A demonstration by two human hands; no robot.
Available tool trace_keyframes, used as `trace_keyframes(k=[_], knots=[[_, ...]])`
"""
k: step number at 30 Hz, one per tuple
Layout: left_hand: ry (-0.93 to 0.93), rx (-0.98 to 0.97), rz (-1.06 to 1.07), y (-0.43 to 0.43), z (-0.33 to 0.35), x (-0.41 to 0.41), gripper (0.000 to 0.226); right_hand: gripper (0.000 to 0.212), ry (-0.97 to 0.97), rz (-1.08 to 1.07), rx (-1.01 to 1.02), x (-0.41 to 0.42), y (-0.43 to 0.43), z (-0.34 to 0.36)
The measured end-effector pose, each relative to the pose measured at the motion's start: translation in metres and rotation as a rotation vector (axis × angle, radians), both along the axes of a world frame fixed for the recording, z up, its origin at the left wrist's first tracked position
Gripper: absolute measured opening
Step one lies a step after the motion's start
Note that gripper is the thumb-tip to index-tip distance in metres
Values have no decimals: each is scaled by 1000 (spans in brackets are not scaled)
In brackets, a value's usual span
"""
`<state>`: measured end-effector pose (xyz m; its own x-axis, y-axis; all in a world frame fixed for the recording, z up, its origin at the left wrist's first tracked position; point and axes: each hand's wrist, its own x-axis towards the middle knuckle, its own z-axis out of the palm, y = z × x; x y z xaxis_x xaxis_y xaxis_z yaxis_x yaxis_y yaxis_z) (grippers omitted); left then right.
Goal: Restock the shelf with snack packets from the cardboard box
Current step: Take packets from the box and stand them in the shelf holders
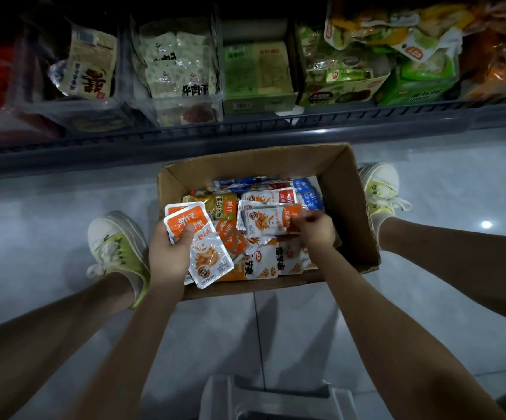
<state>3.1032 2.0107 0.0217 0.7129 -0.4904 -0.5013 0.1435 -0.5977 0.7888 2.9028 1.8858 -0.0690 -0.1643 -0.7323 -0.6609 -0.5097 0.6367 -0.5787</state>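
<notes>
Grey-white floor tiles fill the head view. A dark shelf runs across well beyond the fingers, its bins stocked with green, cream and orange bags. Directly below both hands the open cardboard box sits on the floor, near the shelf's base, with a yellow-green shoe out to either side. Loose snack packets in orange, gold and blue lie heaped inside it, under and just past the fingertips.

The left hand hangs over the box's near left corner. Its fingers are curled round a small stack of orange-and-silver packets, with the thumb pressed on the top one. The stack fans out to the right of that thumb. How many it holds is hard to tell, perhaps three.

The right hand is over the box's right side. Its fingers are bunched and pinch the right end of a silver packet with an orange end. That packet sticks out to the left of the fingertips, just above the heap.

Behind both wrists, at the bottom edge, stands a pale plastic stool.
</notes>
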Motion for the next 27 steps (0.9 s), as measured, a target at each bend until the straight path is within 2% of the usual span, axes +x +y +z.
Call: trace_keyframes(k=[2,3,6,8,11,16,21,25,27], knots=[[-39,10,-34,1,4,2,21,6,-277,-154,-13,-7,0,15],[-57,16,-51,1,6,3,22,6,-385,-197,-17,-9,-1,26],[-86,30,-103,5,15,3,28,3,-532,-173,9,-14,3,54],[-76,30,-134,9,19,3,29,12,-586,-89,97,-11,12,67],[-3,32,-163,15,25,0,26,9,-642,56,204,3,35,79],[231,13,-210,32,37,-12,19,4,-683,112,153,31,79,86],[213,-14,-220,54,55,-14,22,3,-724,97,167,41,109,95],[136,24,-265,74,68,-7,15,22,-797,97,272,41,125,104],[82,33,-301,84,75,-3,15,24,-830,133,305,41,132,108]])
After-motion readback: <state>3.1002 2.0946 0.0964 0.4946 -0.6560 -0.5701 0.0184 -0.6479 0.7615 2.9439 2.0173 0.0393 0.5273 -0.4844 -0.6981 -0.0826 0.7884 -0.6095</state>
